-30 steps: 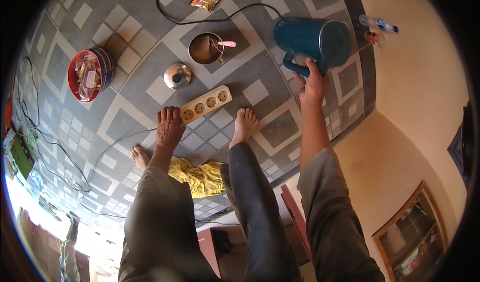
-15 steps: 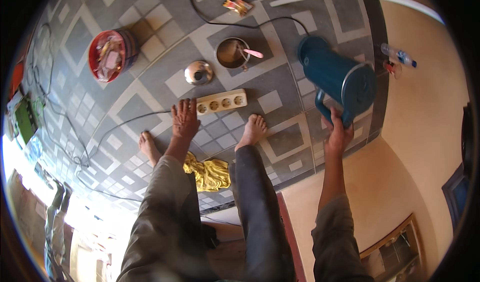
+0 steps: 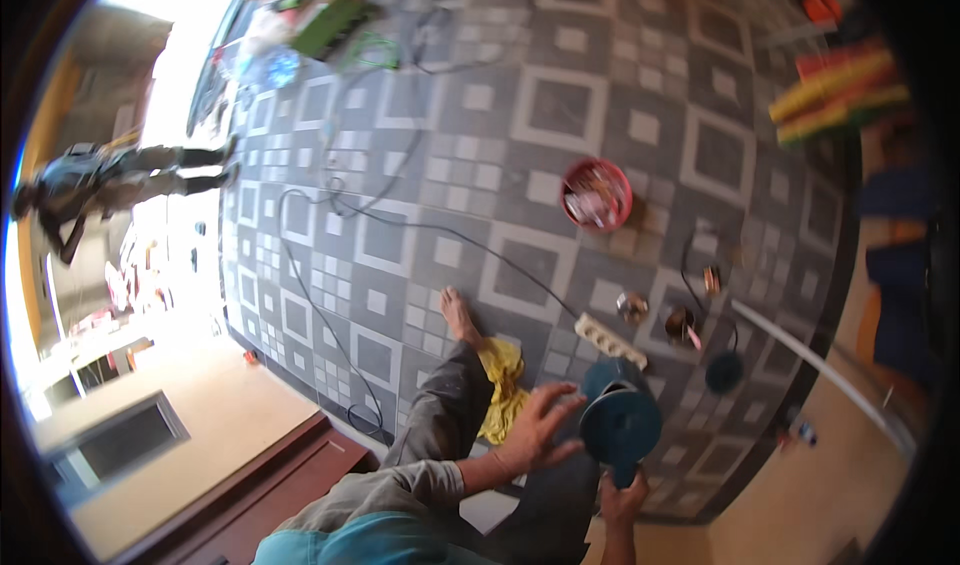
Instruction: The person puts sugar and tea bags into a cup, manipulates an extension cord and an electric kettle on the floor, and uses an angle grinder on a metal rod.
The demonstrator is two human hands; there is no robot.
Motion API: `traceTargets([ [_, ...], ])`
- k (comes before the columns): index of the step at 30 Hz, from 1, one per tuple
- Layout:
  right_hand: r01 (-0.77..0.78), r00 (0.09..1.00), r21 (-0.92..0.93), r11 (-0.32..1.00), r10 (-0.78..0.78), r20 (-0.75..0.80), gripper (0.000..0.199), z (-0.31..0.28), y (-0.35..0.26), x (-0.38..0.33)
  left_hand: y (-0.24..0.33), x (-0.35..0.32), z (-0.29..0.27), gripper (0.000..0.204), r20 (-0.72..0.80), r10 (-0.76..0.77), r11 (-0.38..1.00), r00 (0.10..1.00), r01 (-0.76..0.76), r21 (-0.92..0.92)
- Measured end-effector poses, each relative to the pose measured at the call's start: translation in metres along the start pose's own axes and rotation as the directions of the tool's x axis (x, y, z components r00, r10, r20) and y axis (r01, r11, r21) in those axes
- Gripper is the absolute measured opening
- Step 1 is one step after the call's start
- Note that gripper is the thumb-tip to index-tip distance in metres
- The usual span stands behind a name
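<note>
at the far left, a distant person (image 3: 130, 180) is standing by a bright opening, appearing sideways in the fisheye view, which is now taking in more of the room on that side than half a second ago. a green box (image 3: 328, 25) is resting near the upper left, and dark cables (image 3: 395, 220) are trailing over the grey patterned tile floor (image 3: 568, 105). toward the lower middle, a bare foot (image 3: 458, 315) is resting on the tiles, with a crumpled yellow cloth (image 3: 503, 390) lying just beside it.

the left hand (image 3: 540, 425), earlier hovering by the power strip, is now reaching beside the kettle with its fingers spread; whether the fingertips are touching it cannot be told. above, a round red tub (image 3: 597, 195) is holding wrapped packets. below it, a cream four-socket power strip (image 3: 610, 341) is lying on the floor.

the teal electric kettle (image 3: 622, 425), earlier farther out on the right, is now hanging close to the person's body, its round lid facing the camera. the right hand (image 3: 625, 500) is staying wrapped around its handle.

farther right, a shiny metal lid (image 3: 632, 307) is lying near a small pot (image 3: 680, 325), where a pink-handled utensil (image 3: 694, 338) is leaning. the round teal kettle base (image 3: 724, 371) is now showing, bare, near a long pale tube (image 3: 820, 370).
</note>
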State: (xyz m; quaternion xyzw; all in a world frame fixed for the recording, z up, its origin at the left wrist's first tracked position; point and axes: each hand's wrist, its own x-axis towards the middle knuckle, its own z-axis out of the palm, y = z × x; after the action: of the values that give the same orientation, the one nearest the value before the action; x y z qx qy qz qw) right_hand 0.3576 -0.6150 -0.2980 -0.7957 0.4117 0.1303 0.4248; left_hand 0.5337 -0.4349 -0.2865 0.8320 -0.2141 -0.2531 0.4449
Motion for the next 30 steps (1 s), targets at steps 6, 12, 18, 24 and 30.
traceTargets([
  [6, 0.317, 0.934, 0.058, 0.947, -0.322, 0.154, 0.026, 0.058, -0.194, -0.039, 0.031, -0.042, -0.156, 0.085, -0.239, -0.111, 0.975, 0.965, 0.152, 0.162],
  [12, 0.515, 0.810, -0.013, 0.857, -0.482, 0.333, 0.028, 0.106, -0.400, -0.055, 0.046, -0.059, -0.328, 0.088, -0.482, -0.116, 0.938, 0.868, 0.255, 0.234],
  [18, 0.722, 0.579, 0.107, 0.684, -0.681, 0.448, 0.026, 0.163, -0.557, -0.046, 0.043, -0.054, -0.471, 0.085, -0.741, -0.091, 0.931, 0.665, 0.320, 0.172],
  [24, 0.760, 0.415, 0.234, 0.606, -0.730, 0.543, 0.026, 0.224, -0.682, -0.023, 0.006, -0.024, -0.574, 0.082, -0.863, -0.054, 0.921, 0.502, 0.359, 0.151],
  [30, 0.878, 0.204, 0.209, 0.430, -0.732, 0.650, 0.026, 0.275, -0.790, 0.021, -0.020, 0.018, -0.655, 0.075, -0.922, -0.133, 0.891, 0.364, 0.450, 0.049],
])
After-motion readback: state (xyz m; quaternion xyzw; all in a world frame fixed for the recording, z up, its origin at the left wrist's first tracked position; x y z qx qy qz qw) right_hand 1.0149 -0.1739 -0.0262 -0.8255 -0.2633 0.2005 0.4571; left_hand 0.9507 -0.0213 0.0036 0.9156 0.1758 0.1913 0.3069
